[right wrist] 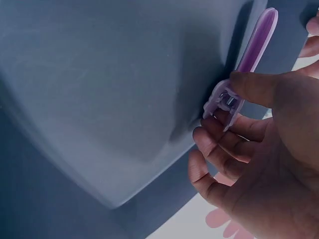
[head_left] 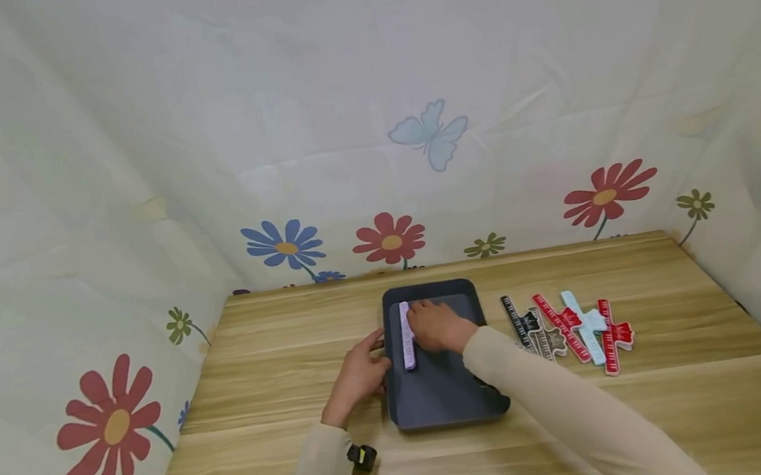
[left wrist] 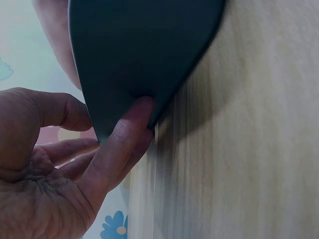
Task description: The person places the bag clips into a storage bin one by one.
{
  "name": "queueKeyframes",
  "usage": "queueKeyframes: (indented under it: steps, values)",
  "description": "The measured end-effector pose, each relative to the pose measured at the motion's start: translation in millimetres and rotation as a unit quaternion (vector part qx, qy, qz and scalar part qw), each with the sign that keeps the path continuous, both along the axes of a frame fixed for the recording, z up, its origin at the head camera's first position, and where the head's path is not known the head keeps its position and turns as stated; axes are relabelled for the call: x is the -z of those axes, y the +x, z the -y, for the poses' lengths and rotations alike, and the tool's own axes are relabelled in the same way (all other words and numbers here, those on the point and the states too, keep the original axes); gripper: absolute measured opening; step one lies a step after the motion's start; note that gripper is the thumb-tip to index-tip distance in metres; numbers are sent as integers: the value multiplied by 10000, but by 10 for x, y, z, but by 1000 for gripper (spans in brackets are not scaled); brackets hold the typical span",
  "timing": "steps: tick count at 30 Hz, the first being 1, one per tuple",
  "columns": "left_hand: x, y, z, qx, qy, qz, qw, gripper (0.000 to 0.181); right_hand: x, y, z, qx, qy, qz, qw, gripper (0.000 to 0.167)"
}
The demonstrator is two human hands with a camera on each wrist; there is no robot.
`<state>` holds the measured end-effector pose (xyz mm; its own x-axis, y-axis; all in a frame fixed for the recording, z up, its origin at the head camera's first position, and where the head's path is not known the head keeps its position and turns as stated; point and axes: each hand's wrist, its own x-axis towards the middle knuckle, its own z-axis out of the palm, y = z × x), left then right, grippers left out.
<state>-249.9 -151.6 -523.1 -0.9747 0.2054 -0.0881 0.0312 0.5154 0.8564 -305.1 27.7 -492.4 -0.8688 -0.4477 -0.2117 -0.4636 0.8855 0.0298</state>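
Note:
A dark grey rectangular tray (head_left: 445,392) lies on the table. My left hand (head_left: 358,375) is at its left side; in the left wrist view the thumb is at the rim and fingers press the outer wall. Inside the tray, near its left wall, is a long purple clip (head_left: 406,337) with ruler-like marks. My right hand (head_left: 440,327) reaches over the tray and holds this clip at its handle. The right wrist view shows the thumb on one side of the purple clip (right wrist: 256,42) and curled fingers by the handle's other side; a small spring is visible.
Right of the tray lie several similar clips: a black clip (head_left: 517,320), a grey clip (head_left: 545,344), a red clip (head_left: 562,326), a light blue clip (head_left: 586,335) and another red clip (head_left: 609,348). A flowered white cloth (head_left: 315,166) hangs behind the wooden table (head_left: 279,337).

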Motion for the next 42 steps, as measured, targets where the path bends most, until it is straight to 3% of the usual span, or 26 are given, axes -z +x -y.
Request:
queueKeyframes:
  steps: [11,25,33,42]
  values:
    - [-17,-2,-29,30,16,13,10000,65,78,-52,47,74,-8,-75,9999,53]
    - [-27,11,-45,25,-26,-59,10000,64,79,-16,56,150,-373,-62,9992,56]
    - [-44,-20,-13,-14,-44,-111,9999,64,13,-11,15,132,-634,-55,9979,58]
    - [2,7,-4,-34,-42,-109,9999,65,-129,108,-22,56,-774,2,9970,60]
